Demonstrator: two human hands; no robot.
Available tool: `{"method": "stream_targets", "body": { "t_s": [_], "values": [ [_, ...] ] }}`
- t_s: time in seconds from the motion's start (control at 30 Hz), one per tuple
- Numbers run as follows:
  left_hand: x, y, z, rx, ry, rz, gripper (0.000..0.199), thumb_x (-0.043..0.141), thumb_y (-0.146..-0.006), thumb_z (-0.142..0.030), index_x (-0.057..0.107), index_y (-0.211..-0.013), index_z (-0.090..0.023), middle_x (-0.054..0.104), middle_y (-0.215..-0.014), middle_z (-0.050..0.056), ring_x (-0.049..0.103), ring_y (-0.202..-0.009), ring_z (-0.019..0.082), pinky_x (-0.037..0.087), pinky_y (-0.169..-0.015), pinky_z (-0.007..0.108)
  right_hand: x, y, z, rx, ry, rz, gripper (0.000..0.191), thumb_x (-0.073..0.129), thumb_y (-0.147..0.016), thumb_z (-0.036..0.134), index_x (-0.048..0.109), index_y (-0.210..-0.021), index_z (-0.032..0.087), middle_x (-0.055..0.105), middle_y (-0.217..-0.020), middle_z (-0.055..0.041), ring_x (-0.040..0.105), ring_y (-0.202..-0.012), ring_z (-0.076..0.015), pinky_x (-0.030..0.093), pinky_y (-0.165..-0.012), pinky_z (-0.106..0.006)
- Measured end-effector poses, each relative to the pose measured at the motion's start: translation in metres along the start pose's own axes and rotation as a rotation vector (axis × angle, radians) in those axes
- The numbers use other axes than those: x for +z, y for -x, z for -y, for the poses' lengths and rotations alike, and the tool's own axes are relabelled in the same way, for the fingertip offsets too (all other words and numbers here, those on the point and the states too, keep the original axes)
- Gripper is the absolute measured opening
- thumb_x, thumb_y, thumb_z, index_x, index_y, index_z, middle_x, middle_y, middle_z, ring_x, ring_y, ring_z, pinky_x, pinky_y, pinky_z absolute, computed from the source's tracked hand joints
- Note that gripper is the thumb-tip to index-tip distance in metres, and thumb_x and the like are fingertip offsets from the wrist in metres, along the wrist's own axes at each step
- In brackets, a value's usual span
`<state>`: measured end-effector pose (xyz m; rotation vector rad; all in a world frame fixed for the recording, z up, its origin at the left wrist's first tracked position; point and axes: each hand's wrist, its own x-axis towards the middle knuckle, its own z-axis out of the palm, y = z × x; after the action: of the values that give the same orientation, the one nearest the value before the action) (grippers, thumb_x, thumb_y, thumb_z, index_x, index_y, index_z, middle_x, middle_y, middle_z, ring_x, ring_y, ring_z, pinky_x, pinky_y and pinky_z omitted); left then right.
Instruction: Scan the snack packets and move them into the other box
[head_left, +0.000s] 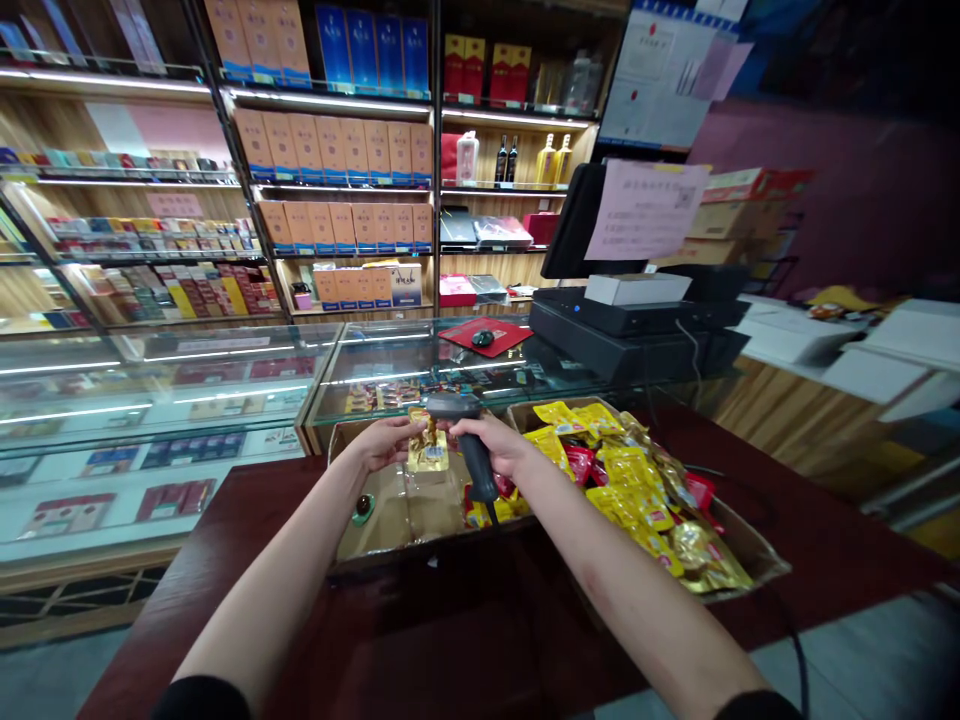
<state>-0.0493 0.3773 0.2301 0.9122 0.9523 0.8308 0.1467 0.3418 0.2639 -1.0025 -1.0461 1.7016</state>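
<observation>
My left hand [386, 442] pinches a small gold snack packet [428, 453] by its upper left side, over the near cardboard box [373, 535]. In my right hand [495, 442] is a dark handheld barcode scanner [480, 466]; its head is just above the packet and its handle slants down. Inside the near box are a small green-wrapped round item [364, 507] at the left and some yellow packets [517, 506] at the right, partly behind the scanner. A second box beside it is heaped with yellow, red and gold packets [626, 470].
Both boxes rest on a dark red tabletop [285, 500]. Behind it runs a glass display counter [225, 400] with a mouse [482, 338] on a red mat. A monitor [574, 220] and black till equipment [622, 335] stand at the right. Shelves of boxed goods [330, 150] line the wall.
</observation>
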Motion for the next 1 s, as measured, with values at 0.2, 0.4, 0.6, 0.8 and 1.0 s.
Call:
{"method": "stream_targets", "body": {
  "t_s": [0.2, 0.4, 0.6, 0.8, 1.0],
  "values": [
    [-0.008, -0.013, 0.006, 0.095, 0.035, -0.088, 0.046, 0.086, -0.051, -0.030, 0.067, -0.089, -0.015, 0.070, -0.085, 0.006, 0.065, -0.068, 0.013, 0.054, -0.061, 0.024, 0.015, 0.037, -0.007, -0.069, 0.026, -0.087, 0.024, 0.072, -0.064, 0.022, 0.062, -0.085, 0.017, 0.067, -0.085, -0.0039, 0.065, -0.073, -0.0157, 0.055, -0.065, -0.029],
    [-0.010, -0.015, 0.009, 0.171, 0.106, -0.153, 0.040, 0.086, -0.052, -0.029, 0.068, -0.085, -0.015, 0.070, -0.083, 0.005, 0.063, -0.063, 0.011, 0.050, -0.054, 0.019, 0.034, 0.075, -0.040, 0.003, 0.077, -0.010, 0.039, 0.071, -0.069, 0.042, 0.053, -0.095, 0.019, 0.061, -0.081, -0.0020, 0.066, -0.062, -0.0172, 0.052, -0.047, -0.027],
    [-0.004, -0.017, 0.014, 0.258, 0.075, -0.183, 0.043, 0.084, -0.054, -0.035, 0.069, -0.089, -0.016, 0.070, -0.082, 0.004, 0.064, -0.064, 0.012, 0.051, -0.059, 0.022, 0.039, 0.072, -0.063, -0.064, 0.183, -0.127, 0.029, 0.066, -0.072, 0.041, 0.051, -0.089, 0.023, 0.055, -0.060, 0.0037, 0.054, -0.041, -0.0119, 0.043, -0.037, -0.024],
    [-0.002, -0.021, 0.018, 0.343, 0.027, -0.225, 0.045, 0.083, -0.054, -0.040, 0.069, -0.090, -0.016, 0.071, -0.088, 0.005, 0.065, -0.070, 0.013, 0.050, -0.063, 0.022, 0.047, 0.070, -0.061, -0.027, 0.214, -0.141, 0.018, 0.061, -0.073, 0.034, 0.052, -0.081, 0.021, 0.046, -0.043, 0.0075, 0.042, -0.034, -0.0093, 0.036, -0.035, -0.022],
    [0.004, -0.016, 0.015, 0.362, -0.026, -0.232, 0.047, 0.081, -0.053, -0.046, 0.068, -0.086, -0.015, 0.069, -0.081, 0.004, 0.064, -0.070, 0.014, 0.049, -0.062, 0.022, 0.048, 0.068, -0.067, -0.080, 0.237, -0.137, 0.017, 0.059, -0.073, 0.032, 0.046, -0.071, 0.021, 0.045, -0.041, 0.0084, 0.040, -0.031, -0.0082, 0.033, -0.033, -0.020]
  ]
}}
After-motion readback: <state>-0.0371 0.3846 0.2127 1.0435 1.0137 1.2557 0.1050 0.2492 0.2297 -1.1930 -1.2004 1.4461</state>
